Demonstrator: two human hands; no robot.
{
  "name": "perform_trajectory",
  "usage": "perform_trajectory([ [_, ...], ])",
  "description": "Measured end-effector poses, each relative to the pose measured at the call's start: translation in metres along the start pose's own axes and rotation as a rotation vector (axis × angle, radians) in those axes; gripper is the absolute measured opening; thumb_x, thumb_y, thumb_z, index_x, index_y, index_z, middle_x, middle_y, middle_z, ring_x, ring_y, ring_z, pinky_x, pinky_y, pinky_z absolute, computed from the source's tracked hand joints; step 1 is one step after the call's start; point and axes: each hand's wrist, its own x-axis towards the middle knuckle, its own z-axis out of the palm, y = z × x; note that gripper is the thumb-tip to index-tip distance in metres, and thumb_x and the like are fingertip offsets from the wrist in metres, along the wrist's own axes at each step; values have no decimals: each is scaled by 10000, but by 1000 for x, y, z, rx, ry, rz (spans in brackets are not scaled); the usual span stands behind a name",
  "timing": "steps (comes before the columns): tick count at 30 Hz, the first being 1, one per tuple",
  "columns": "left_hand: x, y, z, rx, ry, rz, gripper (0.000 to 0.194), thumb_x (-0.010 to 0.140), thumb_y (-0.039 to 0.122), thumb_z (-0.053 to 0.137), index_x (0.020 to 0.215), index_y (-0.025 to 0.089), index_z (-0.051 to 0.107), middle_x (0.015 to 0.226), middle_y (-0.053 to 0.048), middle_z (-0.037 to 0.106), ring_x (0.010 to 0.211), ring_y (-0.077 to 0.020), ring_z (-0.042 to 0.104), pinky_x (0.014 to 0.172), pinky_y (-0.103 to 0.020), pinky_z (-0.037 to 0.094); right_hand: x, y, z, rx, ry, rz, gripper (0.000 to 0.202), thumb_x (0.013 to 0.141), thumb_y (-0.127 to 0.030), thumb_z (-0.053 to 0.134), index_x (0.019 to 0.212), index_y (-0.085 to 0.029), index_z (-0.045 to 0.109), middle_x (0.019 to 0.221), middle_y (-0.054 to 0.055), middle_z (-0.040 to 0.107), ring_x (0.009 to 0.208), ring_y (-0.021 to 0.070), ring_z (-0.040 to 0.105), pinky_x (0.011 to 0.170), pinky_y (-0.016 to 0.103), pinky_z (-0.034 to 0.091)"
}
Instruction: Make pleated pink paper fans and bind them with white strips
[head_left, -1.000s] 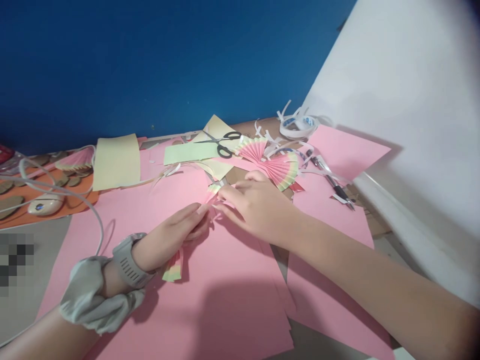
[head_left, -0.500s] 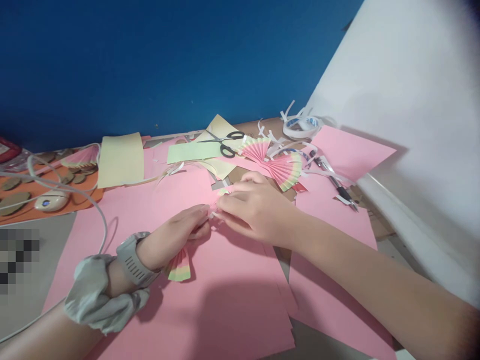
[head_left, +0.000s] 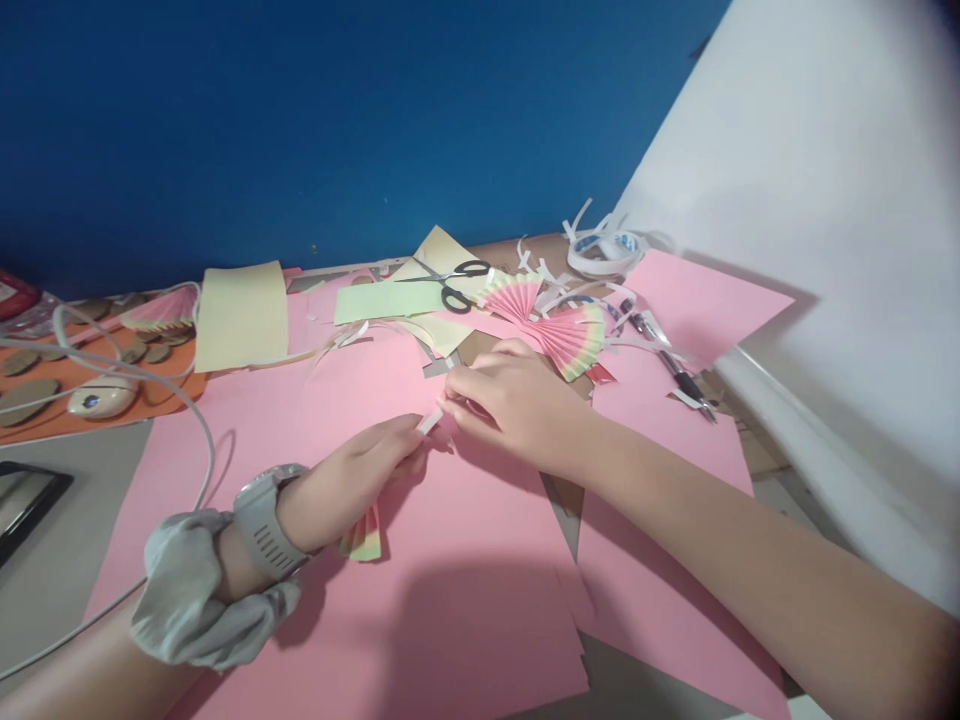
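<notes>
My left hand is closed on a pleated paper fan, pink with a yellow-green edge that sticks out below the palm. Its fingers cover the fan's middle. A short white tape strip runs between my two hands at the fan's far part. With bent fingers pressed together, my right hand pinches at the strip's upper end; the exact grip is hidden. Both hands are low over large pink paper sheets. Beyond the right hand lies another pleated paper fan, shaped like a bow.
Scissors rest on green paper behind the hands. Tape rolls with loose strips and a pen lie on the right. A cable loops at left by a white device. A blue wall rises behind.
More of the white tape strip shows between my hands. My right hand has shifted slightly up and right. My left hand stays on the fan, its fingers a little turned.
</notes>
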Motion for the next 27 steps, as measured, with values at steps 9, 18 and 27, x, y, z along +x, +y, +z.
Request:
perform_trajectory([
  [9, 0, 3, 6, 346, 147, -25, 295, 892, 427, 368, 766, 194, 500, 697, 26, 477, 636, -146, 419, 615, -274, 366, -2, 2, -1, 126, 16, -46, 122, 880, -211, 452, 773, -182, 503, 665, -28, 569, 633, 122, 486, 755, 284, 282],
  [18, 2, -2, 4, 468, 221, 2, 257, 901, 374, 343, 785, 202, 494, 711, 22, 523, 655, -157, 453, 620, -287, 362, -3, -4, -7, 224, -97, -116, 232, 931, -297, 402, 753, -194, 510, 613, -43, 548, 600, 114, 468, 745, 271, 320],
  [27, 2, -3, 4, 504, 220, 34, 176, 882, 263, 346, 752, 208, 451, 688, 29, 517, 653, -157, 479, 629, -293, 371, -4, -10, 0, -88, -7, -286, 151, 897, -249, 456, 852, -187, 585, 887, 43, 598, 713, 151, 516, 676, 297, 315],
])
